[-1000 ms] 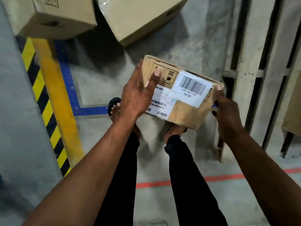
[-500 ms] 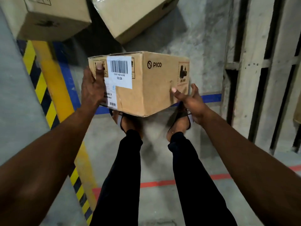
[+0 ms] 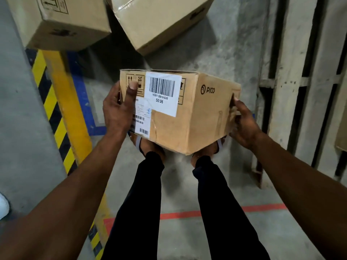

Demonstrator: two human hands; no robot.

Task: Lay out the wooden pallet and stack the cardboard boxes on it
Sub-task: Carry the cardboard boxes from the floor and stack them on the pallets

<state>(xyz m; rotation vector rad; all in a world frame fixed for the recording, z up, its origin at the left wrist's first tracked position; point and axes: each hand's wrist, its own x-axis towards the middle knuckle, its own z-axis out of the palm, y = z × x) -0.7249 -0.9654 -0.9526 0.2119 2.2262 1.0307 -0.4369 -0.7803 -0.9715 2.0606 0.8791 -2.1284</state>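
I hold a small brown cardboard box with a white barcode label and a PICO logo in the air above my feet. My left hand grips its left corner, thumb lying across the labelled face. My right hand grips the far right end, thumb on the side face. The wooden pallet lies on the floor to the right, pale slats with dark gaps. Two larger cardboard boxes lie on the floor ahead, one at the upper left, one tilted at the top middle.
A yellow stripe with black-and-yellow hazard marking runs down the left of the concrete floor, beside a blue line. A red line crosses the floor behind my feet. Another cardboard edge shows at the far right.
The box has turned in my hands from tilted to level, then shifted right towards the pallet. My right hand moved from under the side face to its far end.
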